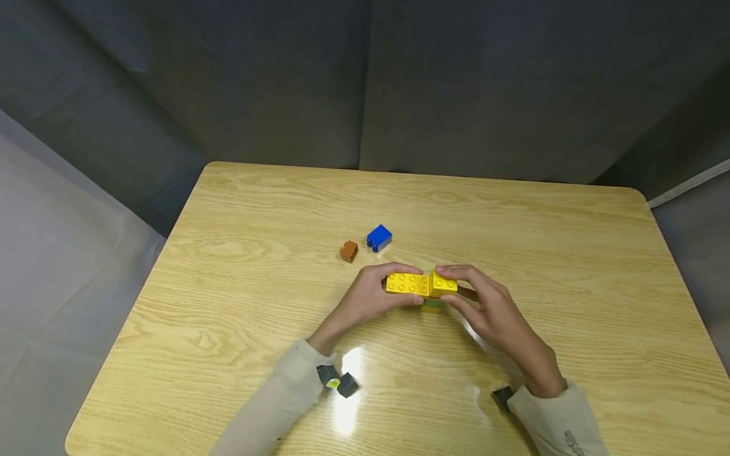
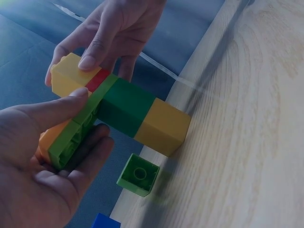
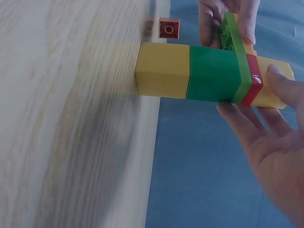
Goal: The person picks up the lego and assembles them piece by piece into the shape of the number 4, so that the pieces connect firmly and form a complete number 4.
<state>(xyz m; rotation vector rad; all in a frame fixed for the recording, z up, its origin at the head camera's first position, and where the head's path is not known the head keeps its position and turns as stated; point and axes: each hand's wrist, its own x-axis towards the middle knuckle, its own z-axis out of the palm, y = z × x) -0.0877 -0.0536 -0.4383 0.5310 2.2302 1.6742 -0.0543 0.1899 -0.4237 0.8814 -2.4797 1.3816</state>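
Observation:
Between both hands stands a structure of stacked toy building bricks. From the table upward, the right wrist view shows a yellow brick (image 3: 162,70), a dark green brick (image 3: 213,73), a long light green brick (image 3: 243,71), a thin red layer (image 3: 255,80) and a yellow top brick (image 1: 444,284). A studded long yellow brick (image 1: 407,284) lies on the light green brick's left-hand overhang. My left hand (image 1: 373,292) grips this overhang, thumb and fingers on opposite sides. With thumb and fingers, my right hand (image 1: 492,308) holds the yellow top brick.
Left of the structure and farther back, a blue brick (image 1: 379,237) and a small brown brick (image 1: 349,251) lie on the wooden table (image 1: 256,304). A loose green brick (image 2: 138,175) shows its hollow underside in the left wrist view. Dark curtains (image 1: 365,82) surround the table.

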